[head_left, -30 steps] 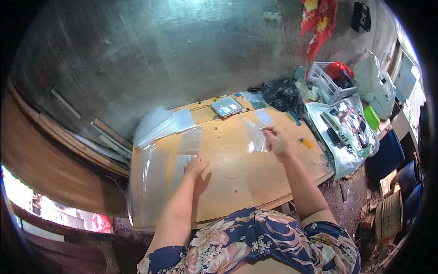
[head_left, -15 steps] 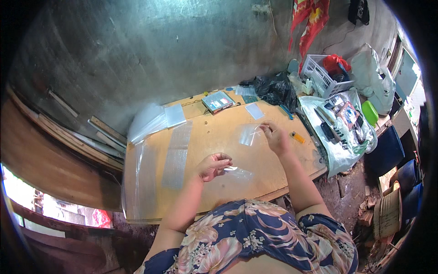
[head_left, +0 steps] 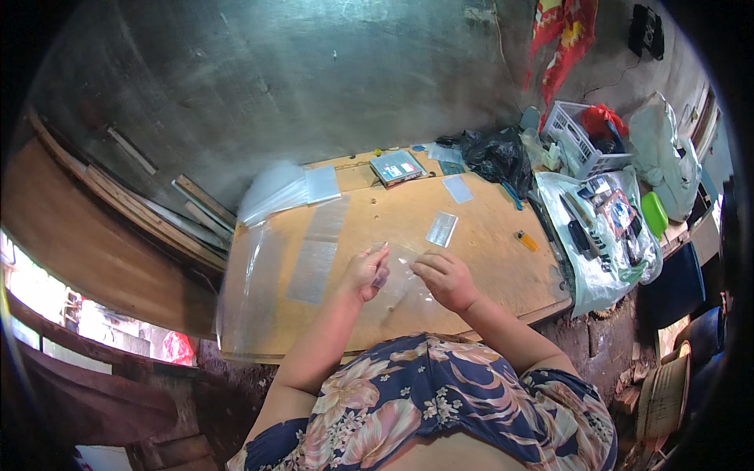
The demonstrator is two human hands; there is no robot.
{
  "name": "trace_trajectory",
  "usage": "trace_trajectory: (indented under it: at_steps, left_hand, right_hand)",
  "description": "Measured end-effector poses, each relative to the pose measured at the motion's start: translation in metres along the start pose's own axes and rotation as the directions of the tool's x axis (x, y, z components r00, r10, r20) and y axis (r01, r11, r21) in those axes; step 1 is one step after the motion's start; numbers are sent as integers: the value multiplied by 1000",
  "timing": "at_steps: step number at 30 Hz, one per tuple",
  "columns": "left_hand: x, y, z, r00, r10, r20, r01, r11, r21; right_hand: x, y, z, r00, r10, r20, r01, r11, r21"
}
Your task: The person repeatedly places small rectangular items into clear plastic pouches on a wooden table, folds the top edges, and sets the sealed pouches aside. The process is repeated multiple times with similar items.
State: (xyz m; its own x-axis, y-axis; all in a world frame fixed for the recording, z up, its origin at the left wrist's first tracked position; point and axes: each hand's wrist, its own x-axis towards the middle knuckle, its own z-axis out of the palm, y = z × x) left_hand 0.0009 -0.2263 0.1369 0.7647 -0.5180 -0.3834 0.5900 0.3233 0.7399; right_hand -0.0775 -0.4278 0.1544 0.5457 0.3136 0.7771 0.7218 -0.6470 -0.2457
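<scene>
Over the near part of the table, my left hand [head_left: 367,272] is closed on the left edge of a thin clear plastic bag [head_left: 399,302]. My right hand [head_left: 445,280] pinches the bag's other side with thumb and fingertips. The bag is see-through, so its full outline is hard to make out. Just beyond my right hand, a small clear, shiny packet [head_left: 442,229] lies flat. Farther back rests another pale flat packet [head_left: 458,188]. A bubble wrap strip [head_left: 312,271] lies left of my left hand.
Clear plastic sheets [head_left: 255,279] cover the table's left end, with stacked sleeves [head_left: 275,192] behind. A flat box [head_left: 398,167] and black plastic bag [head_left: 503,165] stand at the back. An orange lighter [head_left: 527,240] lies right. Tools rest on a silvery sheet [head_left: 559,188] beside a white crate [head_left: 583,149].
My right hand has left the small packet, now lying flat, and come nearer my left hand, onto the clear bag. The white strip at my left hand no longer shows. The view has shifted slightly.
</scene>
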Motion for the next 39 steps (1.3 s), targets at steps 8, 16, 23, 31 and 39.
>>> trace_trajectory:
  at_steps: [8, 16, 23, 31, 39]
  left_hand:
    - [-12, -2, 24, 966, 5, -258, 8, 999, 48]
    - [-20, 6, 25, 966, 162, -199, -120, 970, 210]
    - [-27, -21, 47, 827, 507, 243, -372, 170, 913]
    - [-29, -27, 46, 821, 403, 404, -474, 89, 876]
    - [-28, -38, 47, 648, 531, 547, -586, -112, 802]
  right_hand:
    - [-3, 3, 5, 748, 617, 244, -629, 544, 555]
    - [8, 18, -9, 883, 349, 313, -422, 302, 855]
    - [9, 34, -19, 418, 440, 795, -852, -115, 511]
    - [-5, 44, 3, 483, 462, 744, -876, 231, 424]
    - [-3, 29, 9, 711, 475, 519, -667, 689, 284]
